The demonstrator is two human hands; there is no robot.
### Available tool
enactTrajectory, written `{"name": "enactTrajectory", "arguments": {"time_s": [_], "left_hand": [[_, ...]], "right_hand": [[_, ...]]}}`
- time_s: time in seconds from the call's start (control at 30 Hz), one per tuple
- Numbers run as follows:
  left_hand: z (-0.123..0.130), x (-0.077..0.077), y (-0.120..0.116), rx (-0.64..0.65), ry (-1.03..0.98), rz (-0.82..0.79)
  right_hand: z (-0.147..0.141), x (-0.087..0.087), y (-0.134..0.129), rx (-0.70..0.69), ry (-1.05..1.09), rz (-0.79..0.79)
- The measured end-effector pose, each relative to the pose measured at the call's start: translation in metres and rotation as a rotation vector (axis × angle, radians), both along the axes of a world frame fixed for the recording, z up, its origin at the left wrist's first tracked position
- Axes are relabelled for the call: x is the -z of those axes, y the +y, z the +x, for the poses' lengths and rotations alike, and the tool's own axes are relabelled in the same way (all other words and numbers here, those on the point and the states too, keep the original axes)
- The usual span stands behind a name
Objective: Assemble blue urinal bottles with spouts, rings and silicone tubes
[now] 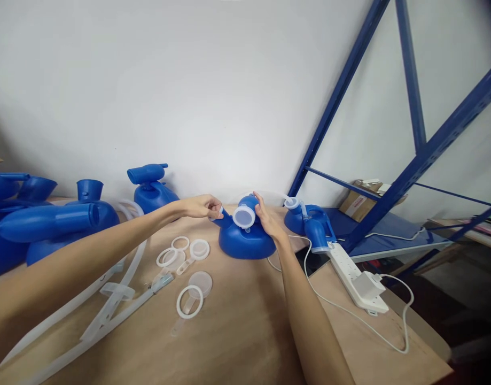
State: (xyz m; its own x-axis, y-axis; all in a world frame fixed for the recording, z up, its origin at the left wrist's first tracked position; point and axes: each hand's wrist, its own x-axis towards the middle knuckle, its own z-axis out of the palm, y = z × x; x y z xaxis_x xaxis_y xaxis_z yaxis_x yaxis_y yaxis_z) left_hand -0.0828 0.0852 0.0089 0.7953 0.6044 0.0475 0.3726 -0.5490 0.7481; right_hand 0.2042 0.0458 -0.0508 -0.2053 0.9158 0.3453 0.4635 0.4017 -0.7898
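Note:
A blue plastic urinal bottle [245, 246] stands on the brown-covered table in front of me. A frosted, white-rimmed cap [244, 216] covers the end of its upper blue piece and faces me. With thumb and fingers pinched together, my left hand [210, 207] grips a small pale cap at the mouth of the bottle's left spout; the cap is mostly hidden. My right hand [266, 215] steadies the blue upper piece from the right, its palm and fingers curved along the side. Left of the bottle lie a lidded white ring [199, 249] and another white ring [190, 302] beside a frosted disc [201, 284].
More blue urinal bottles [96, 214] crowd the left side, and one [317, 230] lies at the right. Clear hoses [137, 262] run across the table's left. A white power strip [351, 275] and its cable rest near the right edge, beside a blue metal rack [341, 91].

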Motion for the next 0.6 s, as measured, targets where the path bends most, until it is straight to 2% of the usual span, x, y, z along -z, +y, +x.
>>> {"name": "enactTrajectory", "arguments": {"time_s": [0.17, 0.4, 0.6], "left_hand": [[-0.002, -0.004, -0.004, -0.002, -0.017, -0.057], [-0.002, -0.003, -0.026, -0.125, -0.032, -0.106], [0.000, 0.001, -0.026, -0.157, -0.055, -0.159]], "right_hand": [[0.000, 0.001, 0.000, -0.002, -0.008, 0.009], [-0.002, -0.001, -0.002, -0.006, -0.017, 0.004], [0.000, -0.001, -0.003, 0.003, -0.021, -0.014]]}}
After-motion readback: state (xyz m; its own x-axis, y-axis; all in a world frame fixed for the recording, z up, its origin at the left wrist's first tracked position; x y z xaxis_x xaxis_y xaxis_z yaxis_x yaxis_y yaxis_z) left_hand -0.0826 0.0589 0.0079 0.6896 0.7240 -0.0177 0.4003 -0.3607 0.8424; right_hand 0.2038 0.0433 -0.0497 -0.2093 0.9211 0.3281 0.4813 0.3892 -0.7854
